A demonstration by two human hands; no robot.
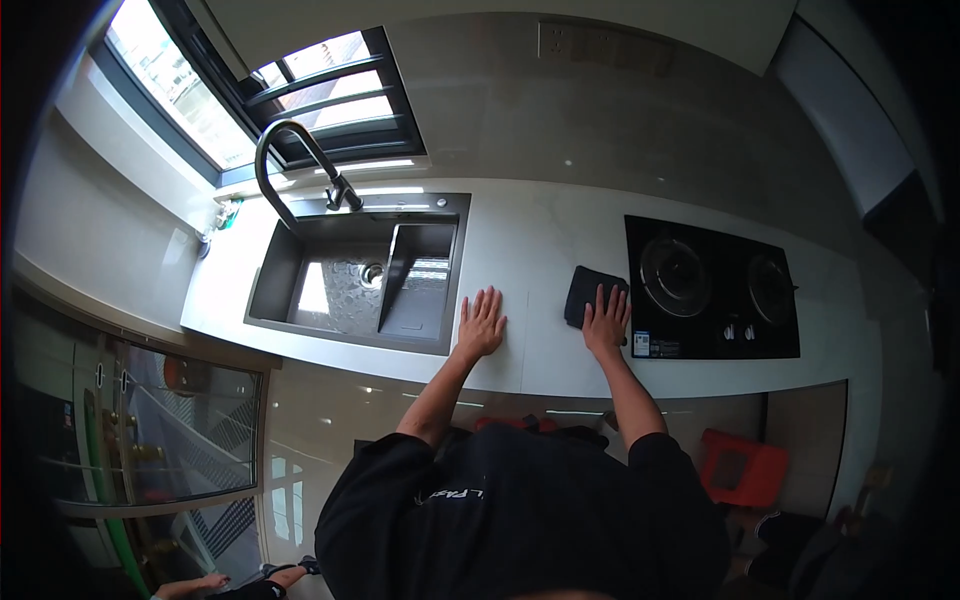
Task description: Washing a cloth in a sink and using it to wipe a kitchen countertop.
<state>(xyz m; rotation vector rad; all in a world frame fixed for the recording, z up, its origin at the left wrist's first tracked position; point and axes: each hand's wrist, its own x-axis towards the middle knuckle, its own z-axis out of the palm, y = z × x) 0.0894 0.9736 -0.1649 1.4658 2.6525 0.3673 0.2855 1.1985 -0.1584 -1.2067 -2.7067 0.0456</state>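
My left hand (482, 325) lies palm down on the white countertop (540, 225), just right of the sink, with its fingers spread a little. My right hand (606, 321) rests flat, fingers apart, over the right part of a folded dark cloth (582, 294). That cloth lies on the counter against the left side of a black glass gas hob (712, 292); part of it is hidden under my hand. Neither hand is closed around anything.
A dark sink (352, 292) with a wet basin and a smaller right compartment is at the left, under an arched faucet (292, 127). Below the counter at right stands a red plastic stool (744, 466). Another person's hand (214, 581) shows at lower left.
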